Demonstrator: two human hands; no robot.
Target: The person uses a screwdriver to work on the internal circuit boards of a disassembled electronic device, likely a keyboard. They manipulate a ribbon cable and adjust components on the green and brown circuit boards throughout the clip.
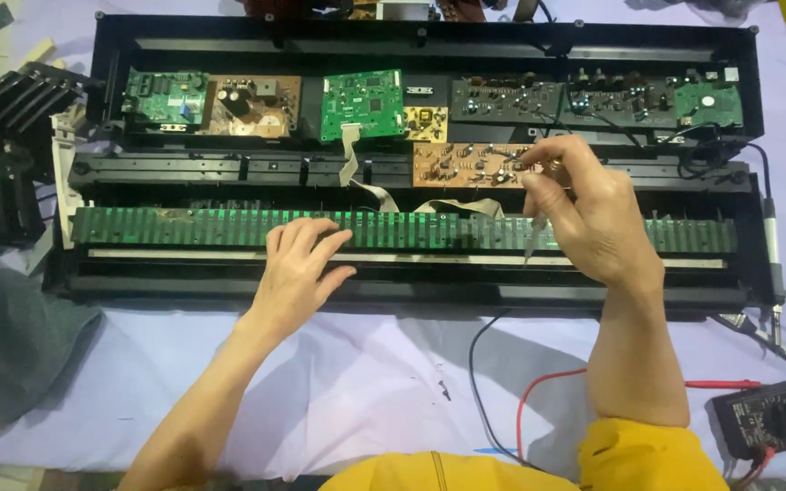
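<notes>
An opened electronic keyboard chassis [429,41] lies across the table, black, with several circuit boards inside. My left hand [300,265] rests flat, fingers apart, on the long green contact strip [184,227] near its middle. My right hand [584,214] is closed around a thin tool with an amber handle [552,168]. Its upper end sits at the brown circuit board [466,164], and a thin clear point juts below my fingers over the strip. Green boards [363,105] sit behind.
A black multimeter [770,418] lies at the lower right with red and black leads [539,400] running over the white cloth. A soldering iron [772,241] and pliers [770,336] lie at the right. Black key pieces [11,109] are stacked at the left, above a grey cloth [2,345].
</notes>
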